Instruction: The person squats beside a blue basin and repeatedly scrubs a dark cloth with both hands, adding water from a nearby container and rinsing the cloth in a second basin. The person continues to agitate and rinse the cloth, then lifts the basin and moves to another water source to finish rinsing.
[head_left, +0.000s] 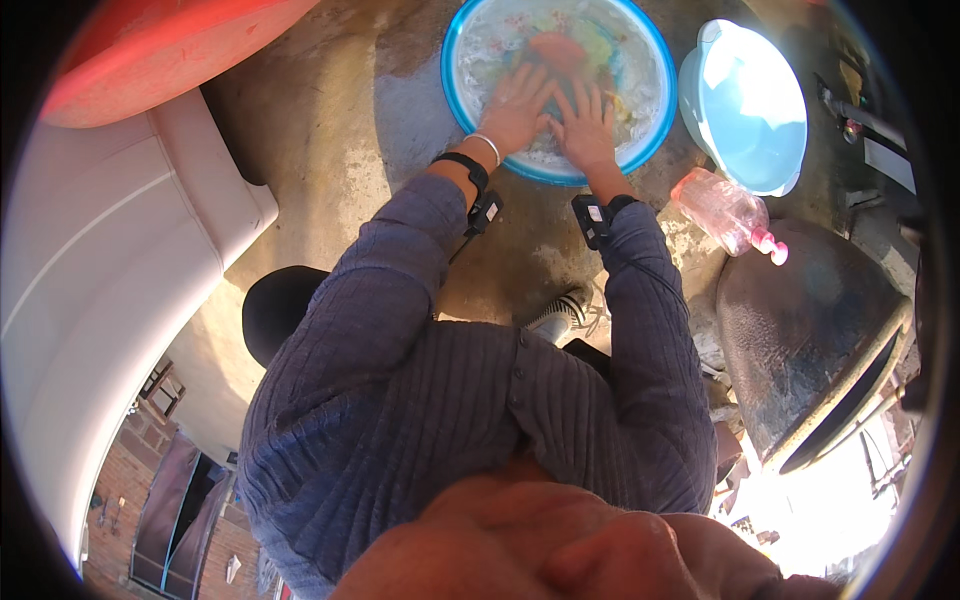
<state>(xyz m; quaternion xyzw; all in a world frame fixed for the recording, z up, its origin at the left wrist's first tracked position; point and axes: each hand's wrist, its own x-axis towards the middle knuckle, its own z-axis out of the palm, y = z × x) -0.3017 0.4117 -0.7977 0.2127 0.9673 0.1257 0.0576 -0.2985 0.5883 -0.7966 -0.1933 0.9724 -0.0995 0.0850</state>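
Observation:
A round basin with a blue rim stands on the ground before me, filled with sudsy water. Under the water lies cloth with red, green and yellow parts. My left hand is in the basin with its fingers spread over the cloth. Beside it, my right hand also reaches in, fingers apart. The two hands are close together near the thumbs. Neither hand is seen gripping anything, though the fingertips are partly blurred by suds and water.
Right of the basin stands a light blue plastic tub, tilted, beside a pink pump bottle. A large dark clay jar lies at the right. A white moulded object and a large red tub fill the left.

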